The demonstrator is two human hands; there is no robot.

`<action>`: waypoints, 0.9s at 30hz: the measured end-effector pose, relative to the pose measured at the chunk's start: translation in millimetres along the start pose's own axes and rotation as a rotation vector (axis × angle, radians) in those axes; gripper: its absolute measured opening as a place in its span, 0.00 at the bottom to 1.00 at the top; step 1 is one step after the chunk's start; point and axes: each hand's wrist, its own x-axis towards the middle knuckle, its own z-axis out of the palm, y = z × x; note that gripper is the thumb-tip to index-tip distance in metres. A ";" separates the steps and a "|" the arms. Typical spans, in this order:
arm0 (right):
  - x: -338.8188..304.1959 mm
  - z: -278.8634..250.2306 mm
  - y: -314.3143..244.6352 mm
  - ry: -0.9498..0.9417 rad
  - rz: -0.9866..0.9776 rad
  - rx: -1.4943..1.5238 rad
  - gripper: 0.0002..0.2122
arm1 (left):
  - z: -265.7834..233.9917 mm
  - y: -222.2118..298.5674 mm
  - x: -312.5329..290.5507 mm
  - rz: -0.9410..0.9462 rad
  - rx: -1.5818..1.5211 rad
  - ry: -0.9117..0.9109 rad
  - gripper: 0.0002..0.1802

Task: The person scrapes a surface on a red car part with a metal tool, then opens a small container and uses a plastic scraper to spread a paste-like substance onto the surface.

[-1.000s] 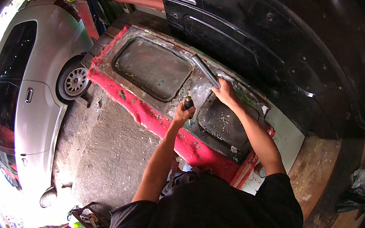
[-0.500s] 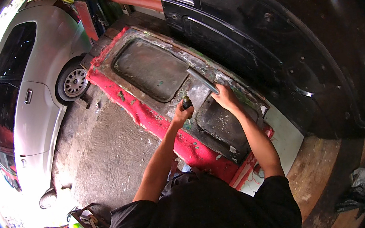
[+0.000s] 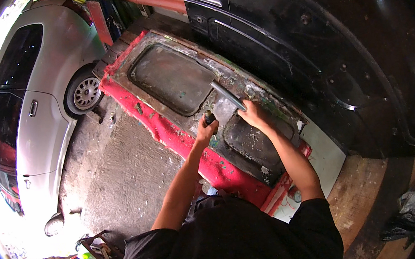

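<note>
Red fabric (image 3: 217, 171) edges a worn, paint-flecked panel (image 3: 169, 80) mid-frame, with a silver car (image 3: 58, 54) at far left. At the frame's centre the left hand (image 3: 206, 131) curls its fingers around a dark cylinder (image 3: 210, 118) (yellowish at its tip); right of centre, the right hand (image 3: 253, 114) wraps its fingers round the lower end of a grey bar (image 3: 226, 94).

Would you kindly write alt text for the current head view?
A person's right hand grips a grey bar and the left hand a short dark cylinder, over a worn two-recess panel with red fabric along its edge. A silver car stands at left.
</note>
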 end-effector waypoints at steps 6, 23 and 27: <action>-11.6 -12.4 -41.2 -0.103 -0.182 -0.209 0.12 | -11.4 -13.5 -2.2 0.034 -0.060 0.066 0.08; 12.3 -19.1 -57.7 -0.064 -0.119 -0.225 0.18 | 3.4 -12.5 -10.0 0.088 -0.055 0.166 0.10; 3.7 -34.4 -78.9 -0.184 -0.307 -0.479 0.18 | -5.3 -15.2 -8.5 0.095 -0.073 0.174 0.11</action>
